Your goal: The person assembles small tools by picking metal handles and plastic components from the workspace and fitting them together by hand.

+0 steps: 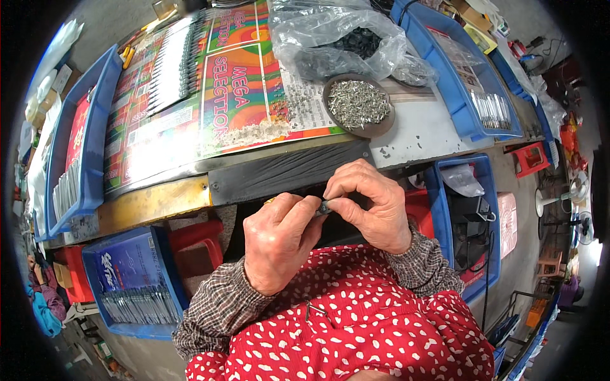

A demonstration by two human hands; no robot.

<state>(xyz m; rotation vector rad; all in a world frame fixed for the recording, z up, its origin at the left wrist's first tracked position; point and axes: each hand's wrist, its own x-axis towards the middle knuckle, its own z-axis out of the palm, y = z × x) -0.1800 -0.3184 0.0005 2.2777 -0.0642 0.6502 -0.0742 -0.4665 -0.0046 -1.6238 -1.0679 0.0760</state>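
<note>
fingers [348, 181] curled, left hand [277, 238] and right hand [378, 206] nearly meet, each grip pinching one small grey piece [323, 207].

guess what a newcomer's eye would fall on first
Probably the red, white-spotted garment at lower middle, with the left hand and right hand pinching a small object above it. Beyond them, a dark dish of shiny metal pieces sits at a colourful sheet's right end.

The bench [413, 143] bears a bowl [376, 129], trays [100, 127] — and printed sheeting [222, 95], apparently cardboard.
</note>
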